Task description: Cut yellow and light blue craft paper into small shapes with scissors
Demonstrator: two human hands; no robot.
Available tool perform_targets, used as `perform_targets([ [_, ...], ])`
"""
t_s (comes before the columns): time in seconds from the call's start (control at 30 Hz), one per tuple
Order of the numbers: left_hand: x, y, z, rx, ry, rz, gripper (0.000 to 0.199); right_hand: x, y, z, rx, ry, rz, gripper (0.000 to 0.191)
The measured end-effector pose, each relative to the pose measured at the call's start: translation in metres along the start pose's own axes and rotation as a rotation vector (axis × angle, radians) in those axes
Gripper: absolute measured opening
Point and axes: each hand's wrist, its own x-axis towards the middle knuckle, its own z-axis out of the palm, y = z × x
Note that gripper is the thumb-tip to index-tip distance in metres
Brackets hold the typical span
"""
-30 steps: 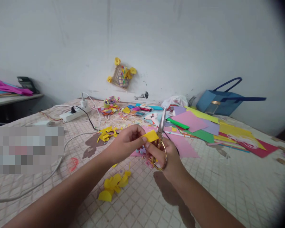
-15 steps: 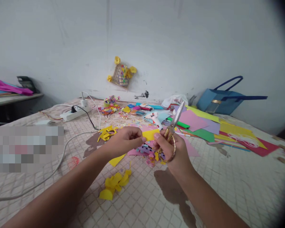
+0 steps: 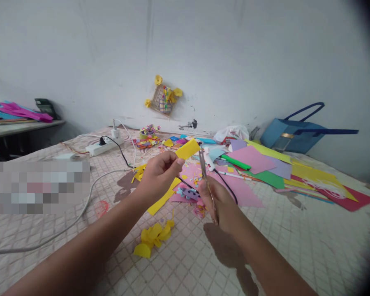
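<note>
Between the thumb and fingers of my left hand (image 3: 160, 174) is a folded-looking piece of yellow paper (image 3: 188, 149), held up above the table. My right hand (image 3: 223, 201) grips a pair of scissors (image 3: 204, 168), blades pointing up and close to the paper's right edge. Whether the blades touch the paper I cannot tell. Under my hands lie a yellow paper strip (image 3: 163, 199), a pink sheet (image 3: 246, 193) and a small blue-and-pink dotted craft piece (image 3: 188, 192). Yellow cut petal shapes (image 3: 154, 238) sit in a pile nearer to me.
A white glue gun (image 3: 208, 160) with a black cord lies behind the scissors. Coloured paper sheets (image 3: 253, 158) spread to the right, before a blue bag (image 3: 292, 137). On the left are a power strip (image 3: 105, 146) and a white cable (image 3: 86, 197). A decorated frame (image 3: 163, 98) leans against the wall.
My right hand has let go of the yellow paper and turned the scissors upright beside it. My left hand has lifted the paper higher and tilted it.
</note>
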Motion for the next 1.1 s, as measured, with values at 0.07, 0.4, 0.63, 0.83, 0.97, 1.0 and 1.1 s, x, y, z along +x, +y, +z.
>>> perform_targets([
  [0.07,0.000,0.001,0.000,-0.007,0.015,-0.006,0.025,-0.002,0.000,0.000,-0.140,-0.036,-0.037,0.036],
  [0.4,-0.007,0.012,0.004,0.279,-0.099,0.077,0.024,-0.010,-0.005,-0.005,-0.290,-0.174,-0.034,0.026],
  [0.63,-0.010,0.018,0.006,0.415,-0.148,0.078,0.025,-0.010,-0.005,-0.006,-0.262,-0.154,-0.044,0.027],
  [0.83,-0.010,0.016,0.005,0.377,-0.166,0.078,0.025,-0.007,-0.005,-0.005,-0.271,-0.167,-0.085,0.029],
  [0.97,-0.010,0.016,0.006,0.358,-0.155,0.081,0.026,-0.005,-0.003,-0.004,-0.286,-0.166,-0.107,0.029],
  [1.0,-0.010,0.016,0.005,0.354,-0.154,0.080,0.026,-0.004,-0.002,-0.005,-0.289,-0.162,-0.114,0.029],
  [1.1,-0.009,0.015,0.003,0.313,-0.169,0.068,0.025,-0.004,-0.002,-0.005,-0.284,-0.170,-0.120,0.029],
])
